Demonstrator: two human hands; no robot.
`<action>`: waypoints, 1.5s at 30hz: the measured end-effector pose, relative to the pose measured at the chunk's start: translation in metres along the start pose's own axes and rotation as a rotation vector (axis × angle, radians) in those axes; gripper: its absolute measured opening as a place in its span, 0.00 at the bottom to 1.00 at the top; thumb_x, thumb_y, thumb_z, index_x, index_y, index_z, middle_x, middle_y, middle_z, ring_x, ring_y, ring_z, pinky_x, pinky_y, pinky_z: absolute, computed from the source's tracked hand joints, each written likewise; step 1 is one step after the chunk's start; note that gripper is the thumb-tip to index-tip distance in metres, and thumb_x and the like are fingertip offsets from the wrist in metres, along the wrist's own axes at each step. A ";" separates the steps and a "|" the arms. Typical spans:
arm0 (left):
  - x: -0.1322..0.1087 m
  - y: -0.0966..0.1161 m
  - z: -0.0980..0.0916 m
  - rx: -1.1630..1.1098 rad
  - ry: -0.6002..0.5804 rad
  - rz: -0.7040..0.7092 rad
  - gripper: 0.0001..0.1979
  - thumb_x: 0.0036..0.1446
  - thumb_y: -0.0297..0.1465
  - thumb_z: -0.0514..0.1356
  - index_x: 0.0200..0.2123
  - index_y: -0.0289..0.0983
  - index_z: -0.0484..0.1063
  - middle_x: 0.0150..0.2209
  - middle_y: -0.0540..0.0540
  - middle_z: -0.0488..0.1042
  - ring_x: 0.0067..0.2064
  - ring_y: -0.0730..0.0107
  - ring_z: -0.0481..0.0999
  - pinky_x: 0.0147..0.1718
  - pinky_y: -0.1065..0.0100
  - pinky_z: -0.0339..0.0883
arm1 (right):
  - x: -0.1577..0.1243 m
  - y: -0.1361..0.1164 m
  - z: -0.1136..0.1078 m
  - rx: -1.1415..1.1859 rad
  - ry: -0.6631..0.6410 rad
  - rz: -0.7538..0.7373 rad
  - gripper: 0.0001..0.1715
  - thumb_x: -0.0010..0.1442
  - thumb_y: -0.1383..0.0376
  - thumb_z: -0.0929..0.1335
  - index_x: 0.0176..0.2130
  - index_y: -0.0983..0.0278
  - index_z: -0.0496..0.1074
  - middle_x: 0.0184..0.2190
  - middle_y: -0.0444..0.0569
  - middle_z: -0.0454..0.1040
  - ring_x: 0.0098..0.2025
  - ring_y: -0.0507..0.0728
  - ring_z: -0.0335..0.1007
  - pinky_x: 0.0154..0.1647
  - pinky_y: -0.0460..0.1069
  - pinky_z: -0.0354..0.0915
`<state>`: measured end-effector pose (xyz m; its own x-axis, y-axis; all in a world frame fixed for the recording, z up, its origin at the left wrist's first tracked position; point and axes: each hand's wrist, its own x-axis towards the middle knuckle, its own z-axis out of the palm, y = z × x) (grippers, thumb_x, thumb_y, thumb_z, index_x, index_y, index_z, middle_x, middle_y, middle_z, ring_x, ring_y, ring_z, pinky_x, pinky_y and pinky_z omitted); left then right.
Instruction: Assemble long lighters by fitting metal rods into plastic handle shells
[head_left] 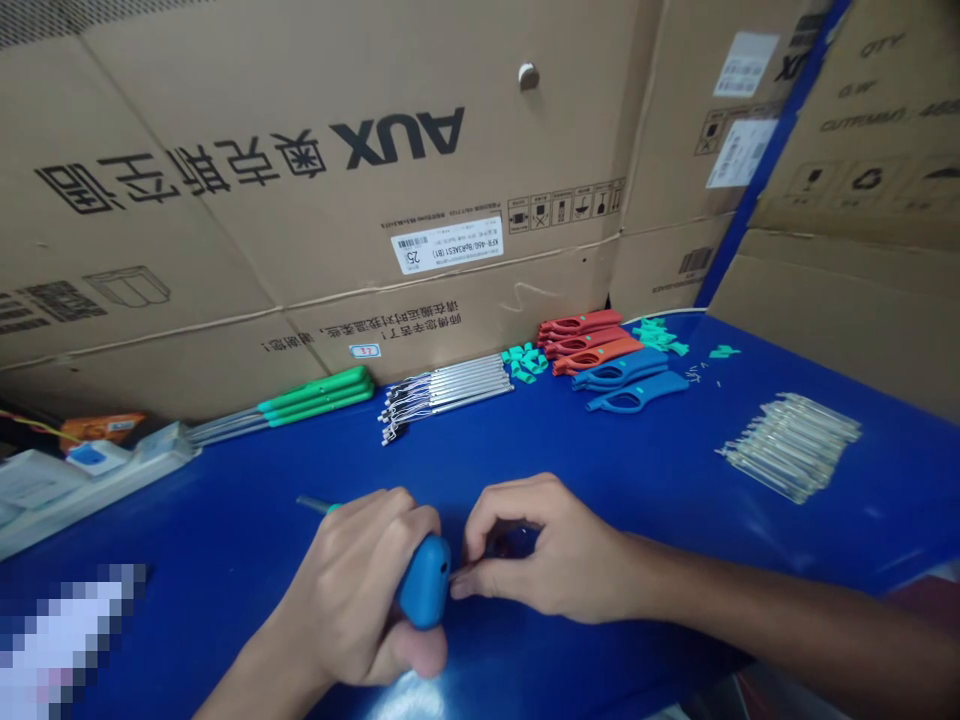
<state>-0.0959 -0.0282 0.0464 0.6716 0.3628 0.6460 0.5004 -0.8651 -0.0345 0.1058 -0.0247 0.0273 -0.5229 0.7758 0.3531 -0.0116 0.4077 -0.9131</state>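
On blue bench — L hand grips blue lighter handle; R hand pinches thin part at its nose — narrow hold.

Your left hand and right hand: both bare, slim, fingers uncovered, no tape or wrap on the parts in view. Fingernails look short, too small to make out more. Your left forearm is bare down to the bottom edge of the frame. Your right forearm is bare out toward the right edge, long and narrow, with no cuff showing. Past it, low at the right, sits a dark red patch; can't tell if that's your clothing. Rest of your body out of view.
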 end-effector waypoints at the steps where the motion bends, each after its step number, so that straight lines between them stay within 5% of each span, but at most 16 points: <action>1: 0.000 0.000 0.000 0.004 0.004 -0.002 0.23 0.68 0.47 0.39 0.38 0.36 0.62 0.23 0.49 0.65 0.23 0.67 0.68 0.21 0.66 0.59 | 0.000 0.000 0.000 0.022 -0.011 0.023 0.10 0.50 0.66 0.75 0.27 0.68 0.72 0.25 0.42 0.72 0.27 0.47 0.66 0.31 0.42 0.62; 6: 0.000 0.000 -0.001 -0.007 0.034 -0.030 0.24 0.67 0.49 0.39 0.36 0.37 0.62 0.23 0.49 0.66 0.22 0.67 0.68 0.20 0.66 0.59 | -0.002 -0.010 -0.003 0.061 -0.112 -0.003 0.07 0.56 0.66 0.71 0.34 0.70 0.74 0.28 0.46 0.72 0.28 0.48 0.64 0.28 0.43 0.61; 10: 0.001 0.002 -0.001 -0.006 0.058 -0.018 0.24 0.67 0.48 0.38 0.36 0.36 0.62 0.24 0.48 0.66 0.23 0.66 0.69 0.21 0.66 0.60 | -0.002 -0.020 -0.006 -0.040 -0.220 -0.106 0.13 0.63 0.70 0.63 0.39 0.75 0.75 0.32 0.54 0.73 0.35 0.52 0.68 0.36 0.46 0.65; 23: 0.001 0.004 0.000 -0.014 0.080 -0.004 0.24 0.67 0.48 0.40 0.38 0.35 0.63 0.24 0.47 0.66 0.23 0.66 0.69 0.21 0.65 0.61 | -0.003 -0.009 0.003 -0.072 0.060 -0.205 0.05 0.51 0.70 0.74 0.31 0.71 0.78 0.29 0.48 0.71 0.31 0.49 0.67 0.32 0.42 0.65; 33: 0.000 0.005 0.000 -0.016 0.086 -0.011 0.26 0.67 0.50 0.38 0.38 0.35 0.63 0.24 0.48 0.66 0.24 0.65 0.70 0.21 0.65 0.62 | -0.004 -0.010 0.002 -0.025 -0.059 -0.221 0.06 0.54 0.69 0.73 0.32 0.69 0.73 0.28 0.45 0.71 0.30 0.48 0.66 0.32 0.42 0.64; 45: -0.001 0.007 0.002 -0.078 0.081 -0.024 0.26 0.66 0.51 0.40 0.37 0.35 0.63 0.24 0.47 0.66 0.24 0.66 0.70 0.23 0.65 0.64 | -0.006 -0.022 -0.003 -0.009 -0.167 -0.062 0.06 0.59 0.70 0.64 0.33 0.68 0.71 0.22 0.42 0.66 0.23 0.47 0.60 0.25 0.42 0.59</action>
<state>-0.0919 -0.0344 0.0444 0.6116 0.3573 0.7059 0.4696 -0.8820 0.0396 0.1116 -0.0373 0.0459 -0.6554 0.6589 0.3692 -0.0406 0.4574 -0.8883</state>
